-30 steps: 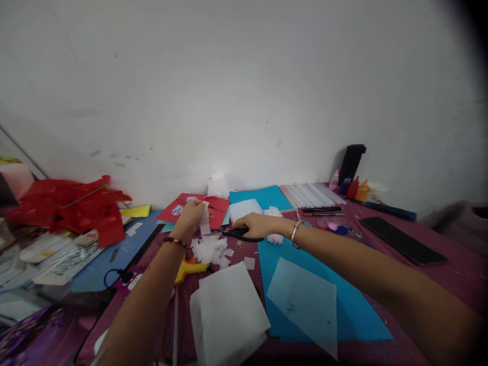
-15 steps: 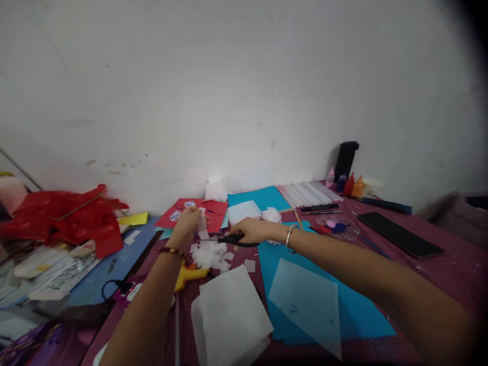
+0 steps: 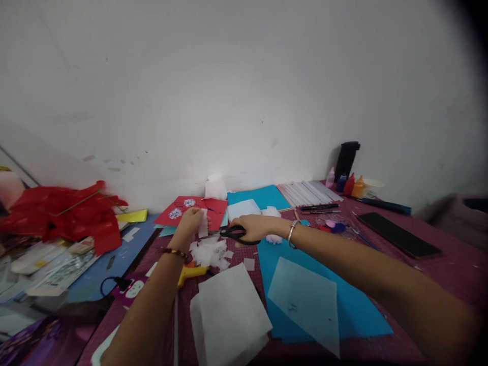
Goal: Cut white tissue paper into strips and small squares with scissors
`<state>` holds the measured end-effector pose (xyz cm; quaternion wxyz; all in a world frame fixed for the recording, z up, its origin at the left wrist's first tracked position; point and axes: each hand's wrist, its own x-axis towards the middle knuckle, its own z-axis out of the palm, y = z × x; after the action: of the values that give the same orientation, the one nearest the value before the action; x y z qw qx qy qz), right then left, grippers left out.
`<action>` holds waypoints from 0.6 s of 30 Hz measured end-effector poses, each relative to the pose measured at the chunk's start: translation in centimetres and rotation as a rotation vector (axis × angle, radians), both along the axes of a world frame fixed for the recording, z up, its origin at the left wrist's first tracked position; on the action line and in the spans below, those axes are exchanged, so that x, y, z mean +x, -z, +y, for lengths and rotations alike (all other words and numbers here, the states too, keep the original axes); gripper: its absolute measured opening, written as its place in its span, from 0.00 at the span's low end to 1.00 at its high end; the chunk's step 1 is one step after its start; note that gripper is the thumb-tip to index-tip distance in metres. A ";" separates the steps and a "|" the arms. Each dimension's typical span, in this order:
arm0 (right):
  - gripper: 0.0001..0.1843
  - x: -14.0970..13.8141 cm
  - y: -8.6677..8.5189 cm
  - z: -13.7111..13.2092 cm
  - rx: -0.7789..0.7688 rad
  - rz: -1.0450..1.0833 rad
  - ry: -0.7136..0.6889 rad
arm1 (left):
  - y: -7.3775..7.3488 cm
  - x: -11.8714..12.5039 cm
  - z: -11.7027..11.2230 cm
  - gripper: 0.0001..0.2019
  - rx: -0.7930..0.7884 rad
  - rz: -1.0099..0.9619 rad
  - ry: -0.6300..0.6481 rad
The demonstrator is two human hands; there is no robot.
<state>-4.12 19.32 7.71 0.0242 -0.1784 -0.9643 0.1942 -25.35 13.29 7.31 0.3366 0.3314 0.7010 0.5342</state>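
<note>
Pinched in my left hand [image 3: 191,222] is a narrow white paper strip [image 3: 203,223], held upright above the table. My right hand [image 3: 249,229] grips black-handled scissors [image 3: 233,233], their blades pointing left toward the strip's lower end; whether the blades touch it I cannot tell. Below both hands lies a loose pile of small cut white paper pieces [image 3: 210,253]. Behind my left hand is a red sheet [image 3: 217,213] bearing white-and-purple flower shapes [image 3: 175,213].
White sheets [image 3: 232,315] are stacked in front, beside blue paper [image 3: 362,320] with a translucent sheet [image 3: 307,300]. A yellow glue gun [image 3: 192,273] lies left of centre. Paint bottles [image 3: 357,187], pens [image 3: 319,207] and a phone [image 3: 398,234] sit to the right; red plastic [image 3: 64,213] lies left.
My right hand has turned the scissors slightly, and their handles show more plainly. The left hand keeps the paper strip in about the same place.
</note>
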 end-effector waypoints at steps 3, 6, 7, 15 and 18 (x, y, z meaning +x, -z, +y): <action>0.24 -0.3 0.0 0.1 -0.032 -0.004 0.008 | 0.3 0.1 -0.2 0.16 0.021 0.002 0.014; 0.23 -0.5 -0.1 0.2 -0.064 -0.003 0.004 | 0.6 0.1 -0.3 0.16 0.042 0.010 0.022; 0.23 -0.5 -0.2 0.3 -0.074 -0.001 0.000 | 0.7 0.1 -0.3 0.16 0.049 0.014 0.025; 0.20 -0.4 -0.4 0.7 -0.130 0.001 -0.013 | 1.4 -0.4 -0.3 0.15 0.057 0.055 0.063; 0.20 -0.5 -0.4 0.6 -0.130 -0.002 -0.012 | 1.7 -0.5 -0.2 0.15 0.055 0.059 0.065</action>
<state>-4.66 19.94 8.08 0.0102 -0.1739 -0.9508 0.2563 -25.89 13.12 5.62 0.3239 0.3788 0.6843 0.5322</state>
